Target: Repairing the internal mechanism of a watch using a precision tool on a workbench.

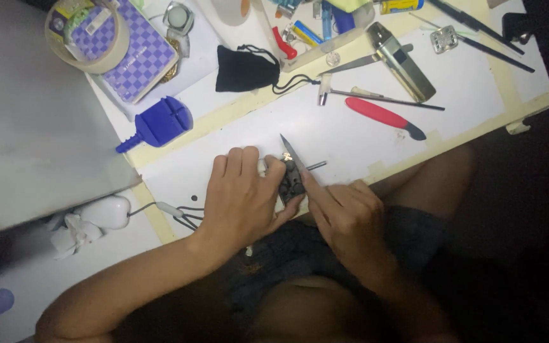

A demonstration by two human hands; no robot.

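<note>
Two hands meet over a small dark holder block (291,180): left hand (244,197) fingers curl pinching it, right hand (349,213) pinches pointed tweezers (292,152) above it.

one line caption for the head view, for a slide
Left hand steadies a small dark holder on a white table while the right hand works tweezers at it.

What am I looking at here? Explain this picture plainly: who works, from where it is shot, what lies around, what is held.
No machine here: a person works with bare hands, filmed by a camera on their head looking down. The left hand steadies a small dark block on the white table. The right hand holds a thin pointed tool against it. Around lie a red-handled tool, a black pouch, a blue tool, a tape roll and a checked purple box.
</note>
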